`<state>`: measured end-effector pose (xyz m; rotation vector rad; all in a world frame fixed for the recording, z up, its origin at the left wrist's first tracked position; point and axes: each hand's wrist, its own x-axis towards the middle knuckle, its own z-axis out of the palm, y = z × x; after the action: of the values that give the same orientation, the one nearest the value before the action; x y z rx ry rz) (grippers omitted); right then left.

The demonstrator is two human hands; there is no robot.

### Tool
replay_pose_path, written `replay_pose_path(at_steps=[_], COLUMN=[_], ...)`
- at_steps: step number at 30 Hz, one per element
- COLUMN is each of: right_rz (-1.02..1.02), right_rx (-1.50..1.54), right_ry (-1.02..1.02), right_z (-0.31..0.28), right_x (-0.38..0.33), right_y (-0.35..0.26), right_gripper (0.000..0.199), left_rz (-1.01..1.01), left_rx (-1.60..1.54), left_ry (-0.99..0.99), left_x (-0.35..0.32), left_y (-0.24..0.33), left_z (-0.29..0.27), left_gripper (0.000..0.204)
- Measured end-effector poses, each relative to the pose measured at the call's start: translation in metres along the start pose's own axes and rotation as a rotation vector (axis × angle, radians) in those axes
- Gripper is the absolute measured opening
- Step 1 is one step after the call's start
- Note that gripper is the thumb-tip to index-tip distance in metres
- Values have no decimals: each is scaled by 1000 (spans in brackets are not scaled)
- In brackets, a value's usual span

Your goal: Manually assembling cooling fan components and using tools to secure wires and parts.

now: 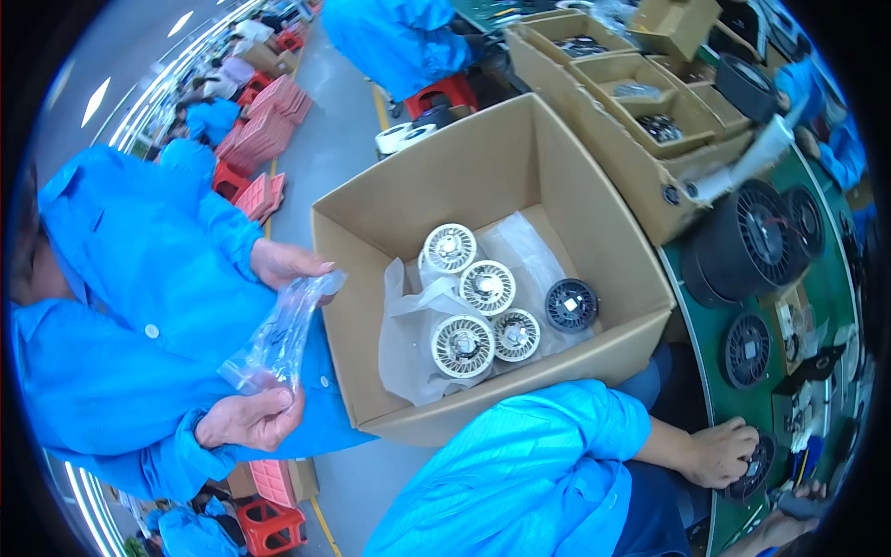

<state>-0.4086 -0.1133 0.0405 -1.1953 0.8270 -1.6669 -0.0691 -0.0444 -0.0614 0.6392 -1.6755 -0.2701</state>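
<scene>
Blue cloth covers the person's left arm, which reaches across the lower middle of the view to the green desk [710, 325]. On that desk, near its lower end, the left hand [716, 457] has its fingers bent over a black round part [761, 467], grasping it from above. The right hand [778, 531] lies close by at the lower right, beside a dark grey object [804, 506]; it is small and blurred there, so whether its fingers grip anything cannot be told.

Farther up the desk lie a black finned disc [746, 351], flat and apart from the hand, and a large black housing [766, 232] with wires at its face.

Left of the desk stands an open cardboard box [589, 209]. Inside, four white finned wheels [462, 346] show plainly in a cluster on crumpled white sheeting [403, 348], with the edge of another behind them; one black finned wheel [572, 304] sits to their right.

At the left, a co-worker [139, 278] in a blue coat stretches a clear plastic bag [286, 330] between two hands, just beside the box. Beyond the box, another person sits on a red stool [447, 93].
</scene>
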Motion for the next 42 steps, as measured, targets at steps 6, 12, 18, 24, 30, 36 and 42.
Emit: replay_pose_path(at_steps=[6,12,18,24,30,36,42], right_rz=[19,-222,-205,-130,-306,-211,-178], right_rx=[391,-160,-93,23,-329,-204,20], right_ry=[6,235,237,123,53,-100,1], right_z=[87,143,126,137,134,132,105], right_x=[-21,-30,-32,-44,-32,-29,-20], right_y=[15,4,-5,6,9,7,2], right_gripper=[82,84,82,56,61,66,42], left_rz=[-125,-94,-112,-93,-63,57,375], left_rx=[55,129,175,234,319,394,466], left_ry=[-224,-304,-340,-404,-466,-534,-380], left_x=[16,18,19,28,22,32,43], left_y=[1,1,10,19,26,36,-10], left_z=[-44,-34,-24,-27,-37,-34,-21], left_gripper=[16,22,21,11,15,15,19])
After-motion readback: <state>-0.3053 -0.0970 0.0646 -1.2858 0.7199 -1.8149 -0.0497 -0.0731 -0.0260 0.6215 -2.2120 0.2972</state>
